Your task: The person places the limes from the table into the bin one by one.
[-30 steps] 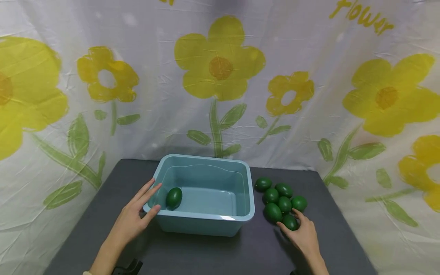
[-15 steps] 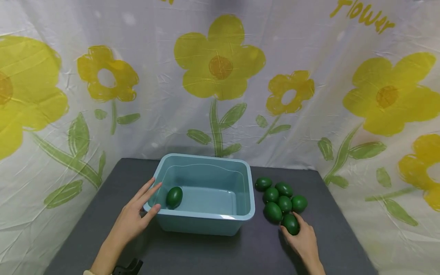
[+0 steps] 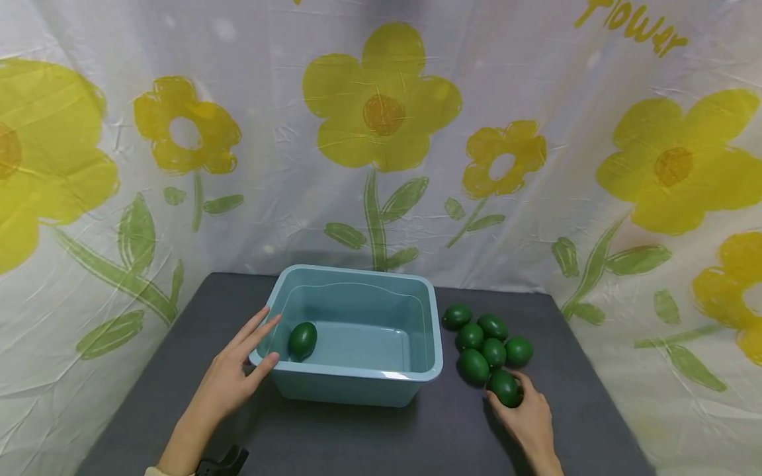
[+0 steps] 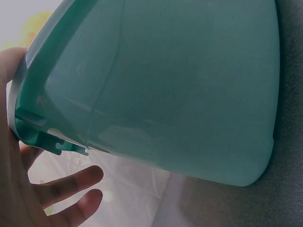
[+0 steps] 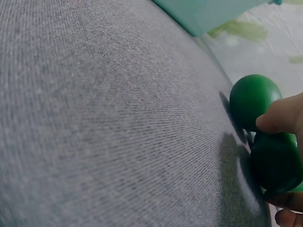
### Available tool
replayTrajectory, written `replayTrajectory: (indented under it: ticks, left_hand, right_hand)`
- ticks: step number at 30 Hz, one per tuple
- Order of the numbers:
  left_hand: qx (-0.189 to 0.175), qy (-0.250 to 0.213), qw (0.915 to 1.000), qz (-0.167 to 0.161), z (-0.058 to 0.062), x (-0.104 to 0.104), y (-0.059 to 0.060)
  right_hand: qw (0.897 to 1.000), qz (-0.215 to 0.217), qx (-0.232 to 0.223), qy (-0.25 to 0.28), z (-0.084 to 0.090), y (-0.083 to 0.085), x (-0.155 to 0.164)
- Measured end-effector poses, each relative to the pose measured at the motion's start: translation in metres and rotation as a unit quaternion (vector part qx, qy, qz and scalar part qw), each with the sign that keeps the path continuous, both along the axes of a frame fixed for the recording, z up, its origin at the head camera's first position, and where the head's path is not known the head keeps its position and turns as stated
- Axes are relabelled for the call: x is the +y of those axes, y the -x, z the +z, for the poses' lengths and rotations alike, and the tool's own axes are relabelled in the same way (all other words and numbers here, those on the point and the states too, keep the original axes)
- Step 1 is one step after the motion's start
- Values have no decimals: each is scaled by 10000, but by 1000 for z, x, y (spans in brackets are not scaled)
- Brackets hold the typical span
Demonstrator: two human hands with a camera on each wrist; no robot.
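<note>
On the grey table stands a light-blue plastic basin [image 3: 357, 390] with one glossy dark green oval fruit [image 3: 302, 341] inside, near its left wall. My left hand [image 3: 225, 380] touches the basin's left rim with outstretched fingers; in the left wrist view the thumb lies at the rim [image 4: 21, 85] and other fingers extend below it. To the right of the basin, my right hand [image 3: 528, 418] pinches the nearest green oval fruit [image 3: 503, 389] between thumb and fingers. In the right wrist view this fruit [image 5: 275, 161] sits low over the table, the thumb overlapping its top.
Several more green oval fruits [image 3: 473, 367] lie in a loose cluster just beyond the right hand, beside the basin's right wall. A white cloth [image 3: 268, 218] with painted yellow flowers hangs behind and around the table [image 3: 357, 443].
The right thumb and fingers have come further around the nearest fruit, which has tipped and shifted slightly toward the near side. The left hand and the basin stay put.
</note>
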State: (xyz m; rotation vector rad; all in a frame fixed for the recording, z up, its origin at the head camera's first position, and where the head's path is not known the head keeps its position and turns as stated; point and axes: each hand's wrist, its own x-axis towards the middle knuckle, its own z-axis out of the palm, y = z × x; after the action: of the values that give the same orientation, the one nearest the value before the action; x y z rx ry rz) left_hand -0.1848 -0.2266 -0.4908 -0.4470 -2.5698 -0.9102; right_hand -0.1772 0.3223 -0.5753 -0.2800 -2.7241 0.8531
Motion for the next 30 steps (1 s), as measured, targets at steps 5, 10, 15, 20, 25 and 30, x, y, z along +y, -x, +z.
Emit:
replayTrajectory:
  ticks: [5,10,15,20,25,30]
  left_hand:
    - [-13,-20,10000,-71,3,1,2]
    - [2,-38,10000,-55,3,0,0]
    - [23,-19,10000,-42,2,-1,0]
    - [4,-25,10000,-51,1,-1,0]
    - [-30,-27,10000,-45,0,-1,0]
    - [-45,-11,10000,-19,0,-1,-1]
  right_hand:
    - [9999,-133,-60,66,2,-1,-1]
    - [9997,-208,88,50,6,-1,-3]
    - [9983,-286,508,-42,15,1,-5]
    - [9968,-295,740,-70,24,5,-6]
    - [9959,-250,861,-89,34,9,-9]
    - [9939,-119,1092,-105,47,15,-15]
